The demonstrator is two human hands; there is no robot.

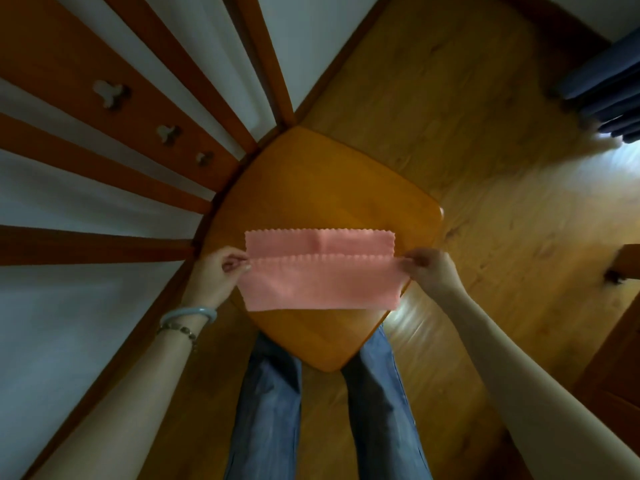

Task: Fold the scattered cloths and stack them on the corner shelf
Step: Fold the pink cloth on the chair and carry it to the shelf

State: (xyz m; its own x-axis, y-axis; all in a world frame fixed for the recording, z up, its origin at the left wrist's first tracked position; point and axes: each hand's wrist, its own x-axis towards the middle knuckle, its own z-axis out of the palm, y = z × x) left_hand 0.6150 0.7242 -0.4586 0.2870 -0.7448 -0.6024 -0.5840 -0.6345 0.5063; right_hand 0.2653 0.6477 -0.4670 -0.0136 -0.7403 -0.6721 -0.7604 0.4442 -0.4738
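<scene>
Head view: pink cloth (pixel 320 284) in pinch of left hand (pixel 215 273), right hand (pixel 430 271), over shelf (pixel 311 181).

shelf (pixel 298 174) far half bare | wall rails (pixel 145 188) hem left

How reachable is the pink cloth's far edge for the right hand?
Probably yes: the pink cloth's far edge lies bare just beyond the right hand, though that hand pinches a corner and must release first.

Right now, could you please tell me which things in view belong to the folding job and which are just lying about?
Job: pink cloth, corner shelf, left hand, right hand.
Lying about: wall pegs, bracelets, blue fabric far right.
</scene>
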